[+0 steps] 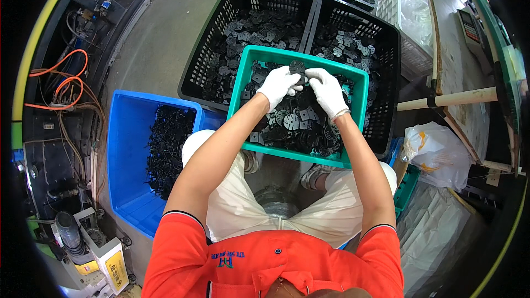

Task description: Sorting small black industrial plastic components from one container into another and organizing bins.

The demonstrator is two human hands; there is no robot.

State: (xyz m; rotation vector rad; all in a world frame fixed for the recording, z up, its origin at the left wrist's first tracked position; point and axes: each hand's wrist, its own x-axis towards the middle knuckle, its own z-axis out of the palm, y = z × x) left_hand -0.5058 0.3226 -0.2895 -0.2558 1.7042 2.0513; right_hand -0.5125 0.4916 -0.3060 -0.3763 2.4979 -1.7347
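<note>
Both my hands wear white gloves and meet above a green tray [292, 157]. A round, dark plastic part [297, 68] with slots is pinched between them. My left hand [279, 85] grips its left side, fingers curled under. On the other side, the thumb and fingers of my right hand [328, 91] close at its edge. Loose black plastic pieces [292, 120], some round and some squarish, fill the tray below. The tray overlaps the near side of two black slatted crates.
The left black crate [193, 60] and the right black crate [390, 72] hold many similar pieces. At my left stands a blue bin [124, 160] with thin black scraps [165, 146]. Plastic bags [439, 152] lie at right; machinery with orange hoses [69, 80] lines the left.
</note>
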